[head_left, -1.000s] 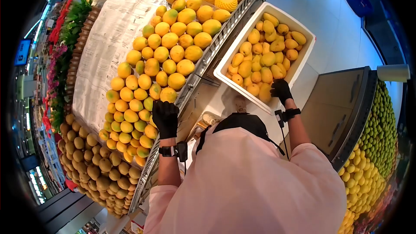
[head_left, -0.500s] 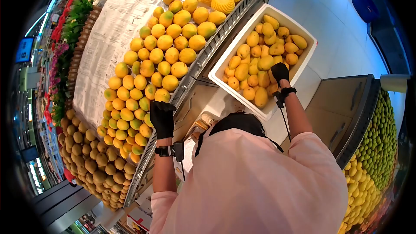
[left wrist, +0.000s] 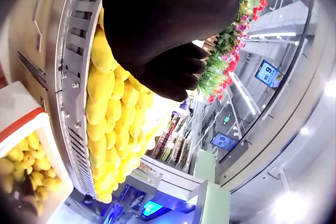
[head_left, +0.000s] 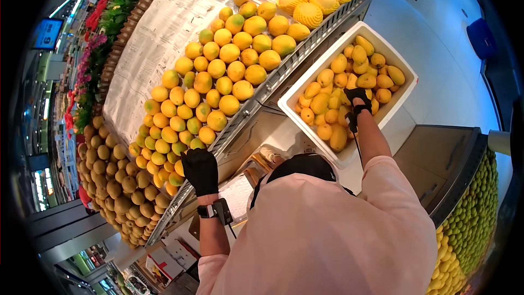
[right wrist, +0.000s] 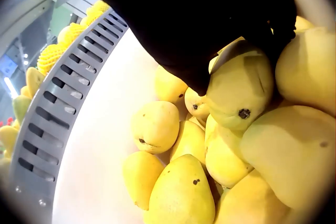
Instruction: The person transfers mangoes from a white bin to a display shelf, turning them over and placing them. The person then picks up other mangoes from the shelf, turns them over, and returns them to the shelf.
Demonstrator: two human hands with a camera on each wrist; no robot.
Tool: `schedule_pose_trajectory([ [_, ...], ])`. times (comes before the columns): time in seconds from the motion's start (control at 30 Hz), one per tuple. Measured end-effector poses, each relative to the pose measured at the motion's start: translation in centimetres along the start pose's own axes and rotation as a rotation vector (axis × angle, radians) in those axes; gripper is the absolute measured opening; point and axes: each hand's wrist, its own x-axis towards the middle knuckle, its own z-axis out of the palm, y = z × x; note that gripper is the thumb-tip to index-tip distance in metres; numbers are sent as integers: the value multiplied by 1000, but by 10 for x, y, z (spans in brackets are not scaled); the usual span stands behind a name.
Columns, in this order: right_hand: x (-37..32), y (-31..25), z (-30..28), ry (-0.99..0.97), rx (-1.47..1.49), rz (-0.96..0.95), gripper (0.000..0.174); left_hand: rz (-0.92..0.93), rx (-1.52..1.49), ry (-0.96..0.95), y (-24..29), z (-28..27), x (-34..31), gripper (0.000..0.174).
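Note:
Black gloves cover both hands. My right hand (head_left: 358,100) is inside the white box (head_left: 285,102) of yellow mangoes. In the right wrist view, the right hand's (right wrist: 210,19) thumb and fingers lie on either side of a mango (right wrist: 240,90), gripping it among the others. My left hand (head_left: 200,171) hangs by the near edge of the display rack, beside the rows of mangoes (head_left: 202,82). Its fingers are loosely curled in the left wrist view, where the left hand (left wrist: 168,40) shows nothing held and covers part of the mangoes (left wrist: 100,90).
Net-wrapped fruit (head_left: 308,15) lies at the rack's far end, brown round fruit (head_left: 123,186) at its lower left. A slatted metal rail (head_left: 262,94) runs between rack and box. A dark-edged stand (head_left: 461,180) with green and yellow fruit is at the right.
My right hand has moved from the box's near edge inward over the mangoes and now grips one. My left hand stays by the rack edge, slightly lower in view; the head view has shifted.

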Motion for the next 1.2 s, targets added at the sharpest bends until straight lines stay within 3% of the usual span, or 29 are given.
schedule_pose_trajectory([
  [0.07,7,3,6,36,-17,-15,60,255,1045,13,4,-13,-1,33],
  [0.2,-12,-9,-8,-2,-108,-44,52,747,2943,-209,19,-61,8,34],
  [0.3,-6,-9,2,74,-166,-112,45,740,2960,-193,17,-61,9,35],
  [0.4,-18,-16,1,115,-154,-74,54,748,2909,-207,13,-45,10,35],
  [0.43,-6,-8,10,168,-29,-42,69,752,2922,-202,13,-44,10,35],
  [0.53,1,7,10,210,208,-254,81,764,2953,-179,17,-38,13,35],
  [0.6,-17,4,-5,57,473,-282,78,771,2969,-172,19,-31,13,34],
  [0.67,-54,-9,-30,-101,738,-308,76,470,3313,1,21,-20,17,31],
  [0.7,-69,-13,-38,-148,802,-359,63,288,3468,97,23,-14,19,30],
  [0.8,-115,-28,-59,-360,1000,-474,42,613,3729,128,29,10,19,27],
  [0.83,-136,-35,-69,-410,981,-517,37,463,3843,233,31,9,24,22],
  [0.93,-164,-49,-73,-531,1093,-596,47,830,3778,377,52,-35,37,20],
  [1.07,-196,-61,-77,-654,1203,-599,46,742,3834,624,68,-45,47,19],
  [1.2,-211,-68,-73,-825,1262,-640,46,604,3902,680,86,-49,55,20],
])
